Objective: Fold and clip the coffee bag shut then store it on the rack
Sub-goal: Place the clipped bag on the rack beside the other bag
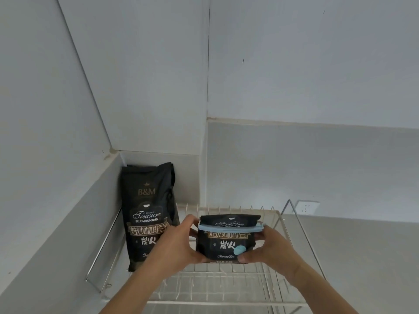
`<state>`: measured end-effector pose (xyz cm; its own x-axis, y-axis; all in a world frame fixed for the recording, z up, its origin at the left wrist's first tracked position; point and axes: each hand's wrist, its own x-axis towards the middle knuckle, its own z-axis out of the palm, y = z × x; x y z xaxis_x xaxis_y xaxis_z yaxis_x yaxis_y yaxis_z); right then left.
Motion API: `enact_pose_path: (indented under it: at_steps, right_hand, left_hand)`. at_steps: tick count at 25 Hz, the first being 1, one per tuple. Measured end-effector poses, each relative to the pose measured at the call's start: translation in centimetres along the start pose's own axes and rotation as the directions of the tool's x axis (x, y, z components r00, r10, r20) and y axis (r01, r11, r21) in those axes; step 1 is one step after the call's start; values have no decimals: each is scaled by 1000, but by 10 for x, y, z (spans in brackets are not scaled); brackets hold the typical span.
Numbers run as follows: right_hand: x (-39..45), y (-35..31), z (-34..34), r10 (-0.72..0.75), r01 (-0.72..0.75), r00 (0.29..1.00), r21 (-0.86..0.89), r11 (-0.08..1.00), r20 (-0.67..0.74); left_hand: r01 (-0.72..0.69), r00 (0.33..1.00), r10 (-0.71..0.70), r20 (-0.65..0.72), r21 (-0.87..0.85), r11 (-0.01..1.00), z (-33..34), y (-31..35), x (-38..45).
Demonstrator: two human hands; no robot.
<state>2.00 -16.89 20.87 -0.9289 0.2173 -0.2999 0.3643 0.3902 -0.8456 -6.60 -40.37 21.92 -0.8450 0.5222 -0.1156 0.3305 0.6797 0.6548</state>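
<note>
Gripping the folded, blue-clipped coffee bag (227, 240) from both sides, left hand (181, 243) and right hand (267, 248) hold it low in the frame's centre over the wire rack (226, 288). Set on the spaced wires, it could tip over.

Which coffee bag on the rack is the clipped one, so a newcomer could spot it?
On the wire rack in the wall corner, find the taller bag standing at its left end. The clipped bag is to its right, held between both hands, shorter, with a light blue clip across its folded top.
</note>
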Motion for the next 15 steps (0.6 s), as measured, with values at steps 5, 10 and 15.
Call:
enact_pose_path:
  at_steps: [5,10,15]
  right_hand:
    - [4,6,3,52,-52,998,5,999,38]
    - [0,2,5,-41,39,999,52,998,31]
    - [-2,0,3,-73,73,997,14,997,23]
  left_hand:
    - [28,997,-34,64,96,995,4,-1,0]
    - [120,986,-125,112,53,991,2,1,-3]
    - [134,990,-138,32,98,986,-21,16,-17]
